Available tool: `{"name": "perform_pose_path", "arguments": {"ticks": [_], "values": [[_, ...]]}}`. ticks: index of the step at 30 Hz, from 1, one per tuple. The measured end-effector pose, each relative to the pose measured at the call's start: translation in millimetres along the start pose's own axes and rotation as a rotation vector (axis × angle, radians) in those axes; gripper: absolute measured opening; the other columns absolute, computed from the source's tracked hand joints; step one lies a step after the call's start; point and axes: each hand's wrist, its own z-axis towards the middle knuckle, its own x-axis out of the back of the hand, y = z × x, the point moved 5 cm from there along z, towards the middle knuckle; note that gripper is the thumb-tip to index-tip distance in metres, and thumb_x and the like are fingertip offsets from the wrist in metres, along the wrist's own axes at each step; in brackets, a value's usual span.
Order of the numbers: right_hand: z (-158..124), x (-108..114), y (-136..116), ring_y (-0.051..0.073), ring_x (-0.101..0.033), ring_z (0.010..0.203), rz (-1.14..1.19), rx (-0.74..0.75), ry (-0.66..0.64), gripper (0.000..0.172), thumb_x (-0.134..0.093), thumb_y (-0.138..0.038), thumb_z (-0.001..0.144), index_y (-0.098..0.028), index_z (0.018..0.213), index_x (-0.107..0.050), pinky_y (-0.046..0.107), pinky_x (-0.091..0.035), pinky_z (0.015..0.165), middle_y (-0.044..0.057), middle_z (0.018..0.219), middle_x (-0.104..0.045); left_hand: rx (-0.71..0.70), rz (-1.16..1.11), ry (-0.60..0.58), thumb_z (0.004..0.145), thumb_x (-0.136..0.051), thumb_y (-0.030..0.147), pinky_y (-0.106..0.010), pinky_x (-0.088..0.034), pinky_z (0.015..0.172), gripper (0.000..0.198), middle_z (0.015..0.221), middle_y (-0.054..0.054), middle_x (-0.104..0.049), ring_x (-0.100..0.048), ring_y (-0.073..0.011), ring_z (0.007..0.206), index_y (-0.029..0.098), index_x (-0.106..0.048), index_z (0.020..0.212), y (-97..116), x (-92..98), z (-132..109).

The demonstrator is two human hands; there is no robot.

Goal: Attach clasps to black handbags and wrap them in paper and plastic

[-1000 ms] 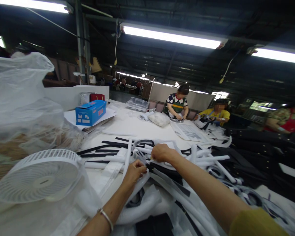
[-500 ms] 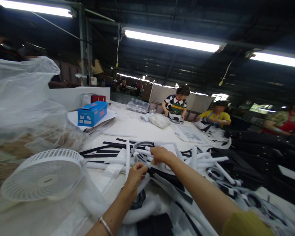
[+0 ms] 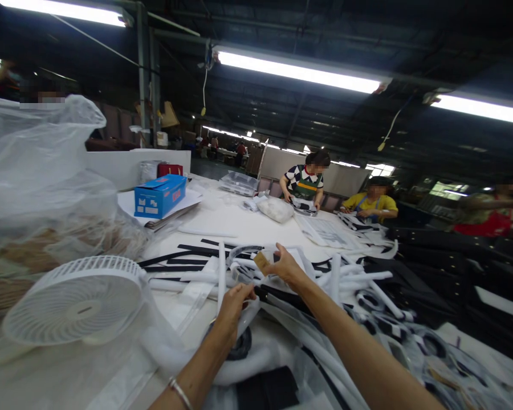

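Observation:
My left hand [image 3: 235, 304] is closed in a pinch at the near side of the pile; what lies between its fingertips is too small to make out. The end of a black strip [image 3: 277, 295] and some clear plastic [image 3: 248, 314] are right by those fingertips. Just beyond, my right hand [image 3: 287, 266] has a small tan card-like piece [image 3: 261, 263] at its thumb, with the index finger raised. Under and around both hands lie white foam tubes [image 3: 336, 279] and a curved grey strip [image 3: 241, 250]. A black coil [image 3: 241, 344] shows partly below my left wrist.
A white fan [image 3: 79, 304] stands at the left, near a large clear plastic bag [image 3: 38, 165]. A blue box [image 3: 160, 196] rests on stacked sheets. Black fabric [image 3: 453, 267] covers the right side. Co-workers [image 3: 305, 179] handle pieces across the table.
My right hand has opened its index finger upward, and the tan piece now shows more fully. My left hand stays nearly in place, still pinched.

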Motion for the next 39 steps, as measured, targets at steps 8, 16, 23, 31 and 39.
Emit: {"name": "perform_pose_path", "arguments": {"ticks": [8, 16, 23, 31, 39], "values": [[-22.6, -24.4, -18.6, 0.019, -0.061, 0.088, 0.0, 0.284, -0.048, 0.026, -0.045, -0.007, 0.076, -0.018, 0.092, -0.063, 0.026, -0.043, 0.079, 0.003, 0.091, -0.068, -0.02, -0.105, -0.001, 0.063, -0.073, 0.044, -0.022, -0.037, 0.062, 0.032, 0.063, 0.002, -0.056, -0.051, -0.0113, 0.064, 0.018, -0.057, 0.069, 2.6, -4.6, 12.6], [-21.7, -42.2, -11.6, 0.02, -0.058, 0.08, 0.014, 0.293, 0.009, 0.02, -0.045, -0.017, 0.085, -0.017, 0.103, -0.056, 0.028, -0.039, 0.071, 0.005, 0.088, -0.064, 0.014, -0.319, 0.01, 0.062, -0.081, 0.034, -0.018, -0.041, 0.055, 0.032, 0.052, 0.005, -0.049, -0.05, -0.0084, 0.052, 0.017, -0.054, 0.067, 1.4, 1.0, 11.0], [-32.2, -31.6, -16.8, 0.015, -0.061, 0.079, 0.129, 0.487, -0.106, 0.014, -0.054, -0.023, 0.087, -0.018, 0.088, -0.068, 0.022, -0.043, 0.07, 0.0, 0.082, -0.068, 0.178, -0.486, 0.175, 0.073, -0.068, 0.016, -0.015, -0.028, 0.036, 0.012, 0.059, 0.003, -0.054, -0.043, -0.0042, 0.039, 0.014, -0.056, 0.077, -3.1, 12.4, 20.1], [-43.2, -37.3, -53.8, 0.023, -0.067, 0.091, -0.581, 0.501, -0.123, 0.019, -0.057, -0.028, 0.09, -0.023, 0.095, -0.074, 0.034, -0.04, 0.088, 0.005, 0.092, -0.075, -0.008, -0.429, 0.224, 0.06, -0.077, 0.033, -0.011, -0.02, 0.034, 0.033, 0.067, 0.004, -0.056, -0.038, -0.0014, 0.043, 0.014, -0.062, 0.082, -2.2, 10.9, 5.2], [-38.5, -50.8, -58.9, 0.028, -0.066, 0.091, -0.62, 0.406, -0.137, 0.022, -0.054, -0.023, 0.089, -0.013, 0.097, -0.072, 0.041, -0.039, 0.092, 0.014, 0.093, -0.073, -0.105, -0.218, 0.256, 0.059, -0.076, 0.042, -0.015, -0.039, 0.041, 0.037, 0.086, -0.004, -0.064, -0.056, -0.0107, 0.061, 0.016, -0.065, 0.083, -5.7, 13.0, -3.3]]}}
